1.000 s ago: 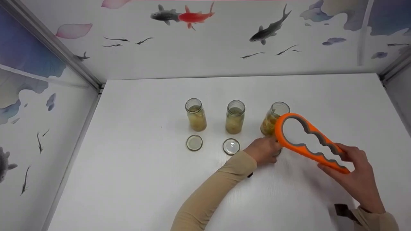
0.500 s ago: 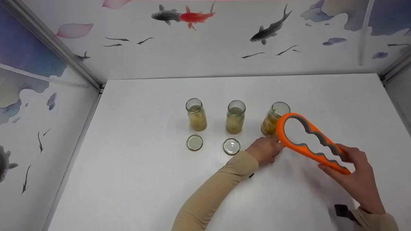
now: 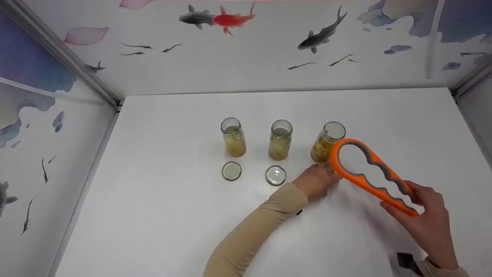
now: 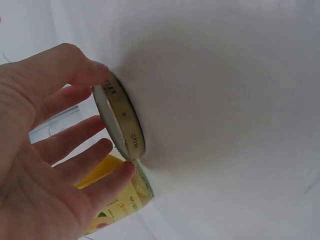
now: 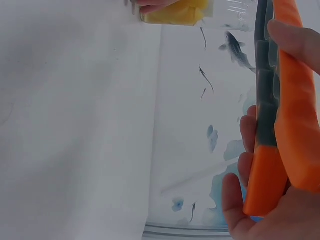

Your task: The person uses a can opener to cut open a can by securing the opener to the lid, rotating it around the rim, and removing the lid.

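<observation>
In the left wrist view, my left hand [image 4: 55, 130] has its thumb and fingertips round the edge of a gold jar lid [image 4: 122, 117], right at the white table surface. From the head view that lid is hidden under the left hand [image 3: 315, 181]. Just beyond stands an uncapped glass jar [image 3: 323, 148] with yellow contents; its yellow fruit label [image 4: 122, 205] shows in the left wrist view. My right hand [image 3: 428, 219] grips the handle ends of an orange jar opener [image 3: 374, 188] with grey wavy inner edges. The opener's loop is raised and partly overlaps the right jar.
Two more uncapped jars, one on the left [image 3: 235, 144] and one in the middle [image 3: 279, 146], stand in the same row. Before them lie two lids, a left lid [image 3: 231, 171] and a middle lid [image 3: 276, 175]. Printed panels wall the table [image 3: 161, 207] at back and sides.
The opener and right hand have dipped slightly toward me. My left hand has lowered a little, its fingers flatter over the lid. The jars and the other lids stay put.
</observation>
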{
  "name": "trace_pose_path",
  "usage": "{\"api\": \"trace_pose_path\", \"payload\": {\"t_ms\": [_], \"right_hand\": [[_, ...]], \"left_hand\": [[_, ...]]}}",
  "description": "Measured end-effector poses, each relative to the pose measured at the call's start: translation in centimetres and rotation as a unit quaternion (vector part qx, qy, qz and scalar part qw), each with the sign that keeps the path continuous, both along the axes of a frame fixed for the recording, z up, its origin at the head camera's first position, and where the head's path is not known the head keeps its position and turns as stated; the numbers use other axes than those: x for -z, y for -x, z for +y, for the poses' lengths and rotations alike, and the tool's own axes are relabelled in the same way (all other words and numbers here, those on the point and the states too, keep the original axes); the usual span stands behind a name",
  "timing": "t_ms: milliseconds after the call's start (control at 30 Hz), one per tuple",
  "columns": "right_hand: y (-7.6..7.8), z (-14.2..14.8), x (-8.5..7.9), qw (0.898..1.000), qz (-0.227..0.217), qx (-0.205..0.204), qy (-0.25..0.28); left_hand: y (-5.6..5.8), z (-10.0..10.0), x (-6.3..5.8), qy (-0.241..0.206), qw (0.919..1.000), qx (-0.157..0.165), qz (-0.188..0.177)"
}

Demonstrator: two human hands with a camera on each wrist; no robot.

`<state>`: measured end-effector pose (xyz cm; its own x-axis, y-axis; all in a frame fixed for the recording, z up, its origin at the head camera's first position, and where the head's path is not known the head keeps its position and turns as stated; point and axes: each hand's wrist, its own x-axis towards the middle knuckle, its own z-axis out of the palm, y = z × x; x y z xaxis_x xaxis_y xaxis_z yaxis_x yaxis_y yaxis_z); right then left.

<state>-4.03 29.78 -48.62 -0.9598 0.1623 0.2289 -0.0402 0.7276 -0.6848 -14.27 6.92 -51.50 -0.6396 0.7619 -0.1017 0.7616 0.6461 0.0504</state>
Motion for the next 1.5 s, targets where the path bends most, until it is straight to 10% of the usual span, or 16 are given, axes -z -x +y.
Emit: {"api": "trace_pose_path", "payload": {"t_ms": [333,900,1500], "right_hand": [[-0.3,-0.2,0.2,0.998,-0.035,0.044,-0.003],[0.0,-0.8,0.6,0.991,-0.067,0.112,-0.004],[0.8,-3.0,2.4,0.963,-0.220,0.153,0.014]], "left_hand": [[-0.1,-1.9,-1.3,-0.039,0.9982,0.018,-0.041],[-2.3,-9.8,-3.0,-0.071,0.9961,-0.039,-0.036],[-3.1,-12.7,-2.3,-0.102,0.9923,-0.070,-0.011]]}}
